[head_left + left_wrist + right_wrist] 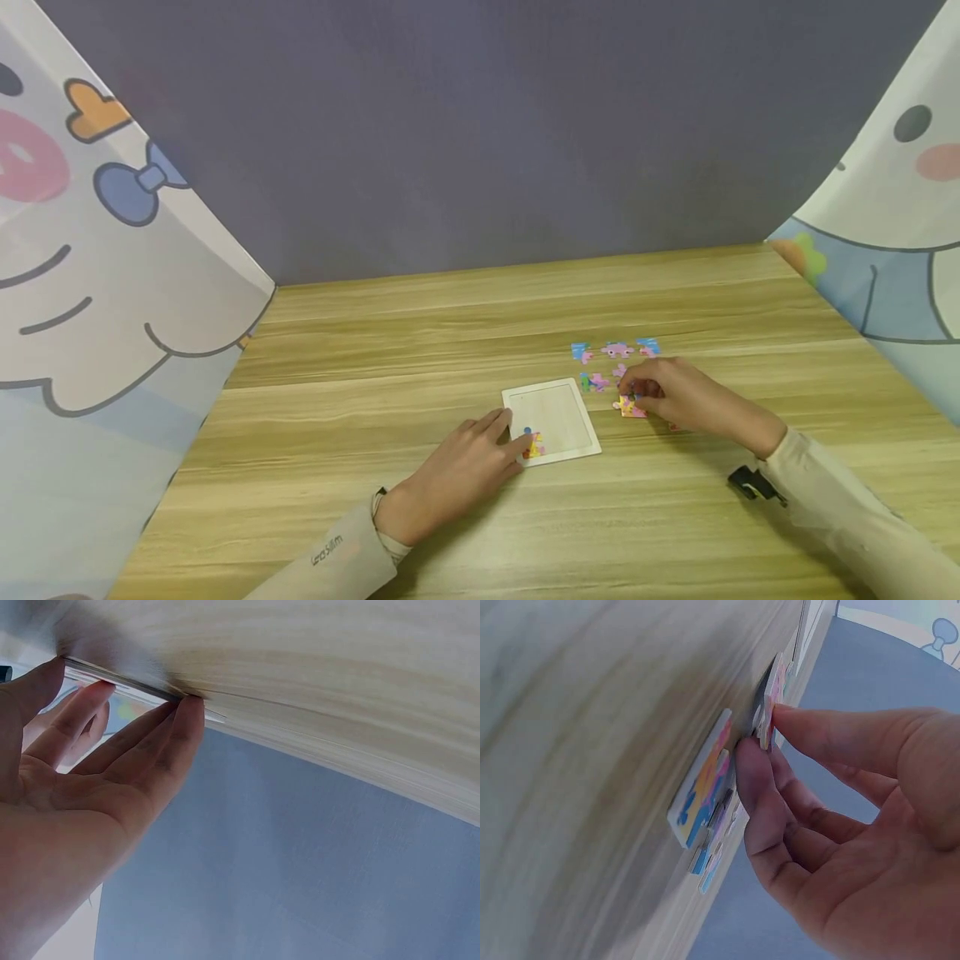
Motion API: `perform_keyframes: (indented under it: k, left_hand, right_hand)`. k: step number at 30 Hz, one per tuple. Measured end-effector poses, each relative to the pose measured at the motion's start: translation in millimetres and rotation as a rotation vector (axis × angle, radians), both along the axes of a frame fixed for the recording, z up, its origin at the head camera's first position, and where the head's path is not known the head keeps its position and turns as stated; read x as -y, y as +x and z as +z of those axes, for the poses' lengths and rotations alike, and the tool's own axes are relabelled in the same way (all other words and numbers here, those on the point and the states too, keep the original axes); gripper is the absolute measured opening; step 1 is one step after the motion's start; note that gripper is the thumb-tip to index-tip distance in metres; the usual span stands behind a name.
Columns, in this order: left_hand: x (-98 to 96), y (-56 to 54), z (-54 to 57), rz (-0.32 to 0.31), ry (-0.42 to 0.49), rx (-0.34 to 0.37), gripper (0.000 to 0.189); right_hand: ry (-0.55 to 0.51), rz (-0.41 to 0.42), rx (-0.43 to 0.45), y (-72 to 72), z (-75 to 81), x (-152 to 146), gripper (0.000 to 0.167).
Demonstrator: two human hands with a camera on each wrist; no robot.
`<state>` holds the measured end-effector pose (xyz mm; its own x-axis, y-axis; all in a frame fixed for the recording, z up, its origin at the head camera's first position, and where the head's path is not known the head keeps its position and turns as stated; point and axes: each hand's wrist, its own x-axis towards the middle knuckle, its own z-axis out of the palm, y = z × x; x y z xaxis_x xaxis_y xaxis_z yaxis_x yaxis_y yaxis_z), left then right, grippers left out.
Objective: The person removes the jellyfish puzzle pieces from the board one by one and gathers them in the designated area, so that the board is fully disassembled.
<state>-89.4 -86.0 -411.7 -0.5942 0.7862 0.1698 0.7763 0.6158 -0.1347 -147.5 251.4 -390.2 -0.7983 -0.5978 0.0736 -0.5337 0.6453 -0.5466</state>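
Note:
A square wooden puzzle tray [558, 417] lies on the table with a yellow and pink puzzle piece [535, 447] in its near left corner. My left hand [457, 462] rests on the tray's left side, fingers extended, one fingertip against that piece. In the left wrist view the fingertips touch the edge of the thin tray. To the right of the tray, my right hand [678, 396] pinches a yellow and pink puzzle piece [632, 407] between thumb and fingers. The right wrist view shows this piece [772, 697] tilted up from the table.
Several loose puzzle pieces lie beyond and around my right hand, among them a blue and pink one [581, 352], a pink one [617, 350] and a green and pink one [595, 382]. A grey panel [495, 142] rises behind the wooden table [337, 375]; cartoon-printed sheets flank it.

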Motion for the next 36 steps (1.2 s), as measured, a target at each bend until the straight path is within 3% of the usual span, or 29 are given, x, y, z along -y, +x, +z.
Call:
perform_keyframes:
  k: [11, 21, 29, 36]
  left_hand:
    - [1.1, 1.0, -0.7, 0.000, 0.021, -0.009, 0.033]
    - [0.9, 2.3, 0.5, 0.007, 0.017, 0.000, 0.035]
    - [1.2, 1.1, -1.4, -0.007, 0.040, -0.018, 0.032]
    - [0.5, 1.0, -1.1, -0.007, 0.018, -0.011, 0.034]
  right_hand:
    - [-0.007, 0.016, 0.056, 0.8, -3.4, 2, 0.019]
    - [0.018, 0.050, -0.060, 3.1, -2.0, 7, 0.026]
    - [0.139, -0.031, -0.173, 12.6, -0.6, 12, 0.033]
    - [0.109, -0.057, -0.177, 15.1, 1.2, 15, 0.026]
